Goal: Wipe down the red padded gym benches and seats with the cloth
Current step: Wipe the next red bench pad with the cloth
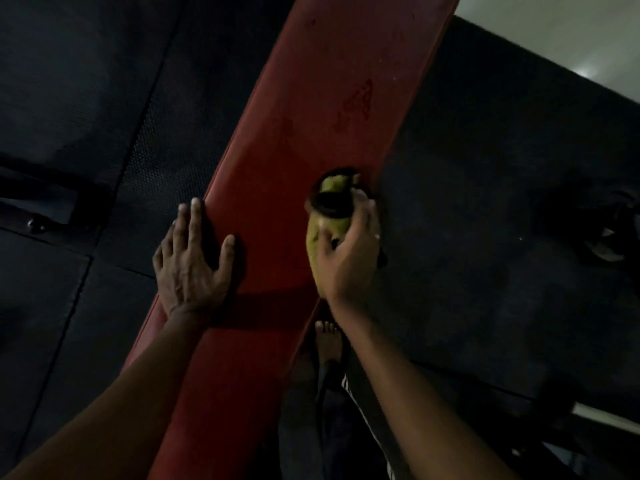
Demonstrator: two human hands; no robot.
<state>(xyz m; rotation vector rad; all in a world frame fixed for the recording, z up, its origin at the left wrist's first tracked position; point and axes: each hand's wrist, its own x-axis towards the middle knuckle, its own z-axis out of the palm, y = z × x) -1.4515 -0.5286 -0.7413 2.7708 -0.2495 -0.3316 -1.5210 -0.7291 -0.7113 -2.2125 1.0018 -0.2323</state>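
Cloth [323, 237] at bench [311, 109] right edge

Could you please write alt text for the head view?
The right hand presses a yellow-green cloth on the right edge of a red padded bench, while the left hand rests flat on its left edge. Dark floor mats surround it.

The left hand [194, 258] lies flat on the bench pad's [311, 116] left edge; the right hand [349, 258] presses the cloth [320, 237] at its right edge.
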